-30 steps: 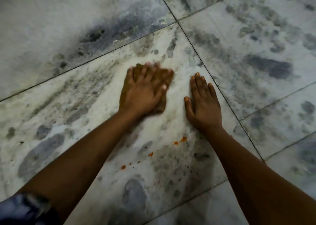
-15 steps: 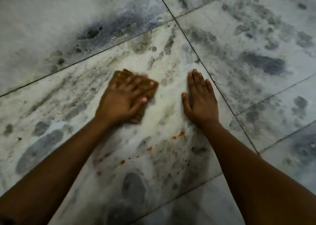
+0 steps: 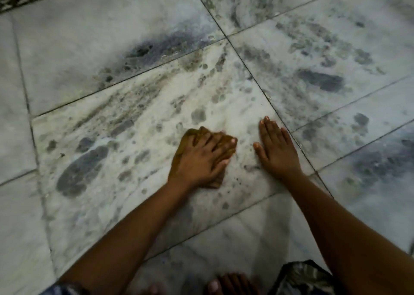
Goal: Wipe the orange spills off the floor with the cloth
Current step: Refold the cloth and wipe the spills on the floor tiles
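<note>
Left fingers (image 3: pixel 220 143) spread, pressed flat on brown cloth (image 3: pixel 190 136); cloth bunched beneath left hand (image 3: pixel 199 160), edges showing beyond fingertips and under wrist. Right fingers (image 3: pixel 272 131) straight, together, holding nothing; right hand (image 3: pixel 276 151) palm-down on floor (image 3: pixel 134 137), just beside cloth, apart from it. No orange spills visible near fingers. Grey-mottled marble tiles all round, dark grout line (image 3: pixel 284 122) just right of right fingers. Toes (image 3: pixel 226 283) and patterned fabric (image 3: pixel 300 276) near bottom edge.
</note>
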